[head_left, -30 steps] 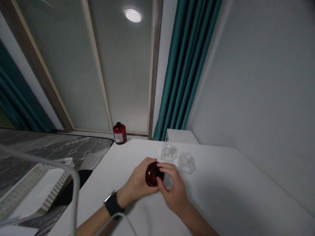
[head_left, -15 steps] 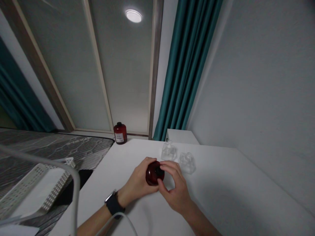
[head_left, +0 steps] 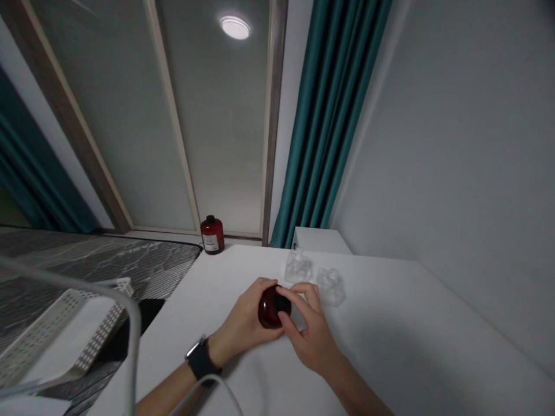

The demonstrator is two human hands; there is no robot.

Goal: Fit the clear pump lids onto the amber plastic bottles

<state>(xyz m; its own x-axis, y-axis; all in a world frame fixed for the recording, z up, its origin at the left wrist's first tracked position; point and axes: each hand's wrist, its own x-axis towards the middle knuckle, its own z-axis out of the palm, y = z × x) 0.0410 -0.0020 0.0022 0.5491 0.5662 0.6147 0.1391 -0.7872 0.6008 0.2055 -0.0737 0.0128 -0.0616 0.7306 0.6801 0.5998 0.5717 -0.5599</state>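
Observation:
A dark red, glossy bottle (head_left: 267, 309) with a black cap (head_left: 284, 305) is held above the white table, tilted so its top faces right. My left hand (head_left: 250, 315) is closed around its body from the left and wears a black-banded watch (head_left: 202, 356). On the cap, the thumb and index finger of my right hand (head_left: 309, 329) pinch from either side. Two crumpled clear plastic pieces, one pouch-like (head_left: 298, 267) and one bunched up (head_left: 330, 287), lie just beyond my right hand.
Another red bottle (head_left: 212, 236) with a white label and black top stands at the table's far left corner. A white perforated basket (head_left: 65, 323) is at the lower left, below a pale curved tube (head_left: 134, 346). The wall (head_left: 468, 144) bounds the right side.
My right hand's fingers have shifted round the cap, the index finger moving left across it and the other fingers curling. The bottle has moved very slightly right in my left hand.

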